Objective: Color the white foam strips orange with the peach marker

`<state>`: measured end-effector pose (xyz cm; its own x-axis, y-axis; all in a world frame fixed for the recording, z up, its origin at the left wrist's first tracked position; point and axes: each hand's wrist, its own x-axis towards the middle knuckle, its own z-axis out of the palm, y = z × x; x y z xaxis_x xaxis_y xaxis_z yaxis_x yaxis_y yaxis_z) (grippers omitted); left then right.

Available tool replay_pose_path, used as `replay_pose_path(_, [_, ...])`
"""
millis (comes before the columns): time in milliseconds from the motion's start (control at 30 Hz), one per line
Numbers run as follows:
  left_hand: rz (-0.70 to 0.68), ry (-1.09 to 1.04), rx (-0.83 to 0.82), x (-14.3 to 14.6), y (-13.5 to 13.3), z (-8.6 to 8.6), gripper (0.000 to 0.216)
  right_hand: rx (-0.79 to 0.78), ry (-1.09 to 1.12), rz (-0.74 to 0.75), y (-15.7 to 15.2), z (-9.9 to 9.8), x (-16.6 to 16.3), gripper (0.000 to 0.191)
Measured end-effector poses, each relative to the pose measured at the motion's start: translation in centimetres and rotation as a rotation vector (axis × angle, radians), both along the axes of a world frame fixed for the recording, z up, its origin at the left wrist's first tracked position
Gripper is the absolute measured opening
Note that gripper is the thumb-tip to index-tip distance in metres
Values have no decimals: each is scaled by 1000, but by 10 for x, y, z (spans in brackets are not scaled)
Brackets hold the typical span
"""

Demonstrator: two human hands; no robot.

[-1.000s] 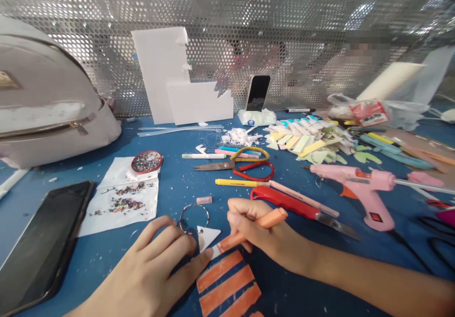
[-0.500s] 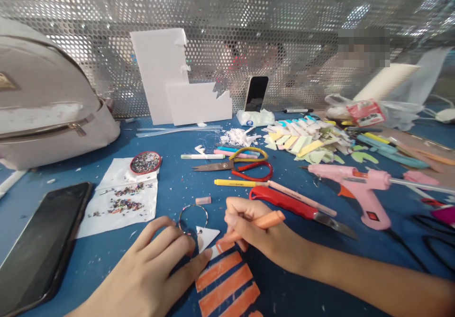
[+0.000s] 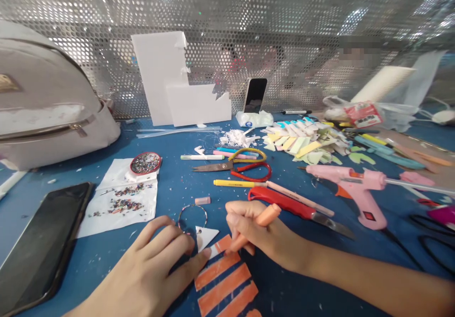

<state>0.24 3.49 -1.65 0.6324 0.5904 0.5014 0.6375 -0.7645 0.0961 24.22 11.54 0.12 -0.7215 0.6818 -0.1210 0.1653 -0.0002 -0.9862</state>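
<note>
My right hand (image 3: 254, 229) is closed around an orange marker (image 3: 266, 216), its lower end down among the orange strips (image 3: 224, 288). These flat strips lie side by side on the blue table. My left hand (image 3: 156, 265) rests on the table with fingers bent and spread, the thumb pressing the white end of the topmost strip (image 3: 222, 245), whose other end is orange. Just beyond that thumb is a white triangular piece (image 3: 206, 236) by a thin beaded ring (image 3: 193, 216). A small pinkish cap (image 3: 203, 201) sits behind the ring.
Scissors (image 3: 249, 164), a red-handled knife (image 3: 284, 203) and a pink glue gun (image 3: 355, 186) lie beyond my right hand. At left are a phone (image 3: 42, 246), a paper sheet with beads (image 3: 121, 222) and a backpack (image 3: 53, 113). Cut scraps (image 3: 309, 139) are heaped at the back.
My right hand has shifted the marker's tip down and to the right, and the marker stands steeper. More orange shows on the topmost strip. My left hand stays put.
</note>
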Motion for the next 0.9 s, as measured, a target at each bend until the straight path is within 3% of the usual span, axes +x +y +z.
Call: replay_pose_path(900, [-14,30,-23,-2,1,2,47,47,10,-21,0,-1,0,46])
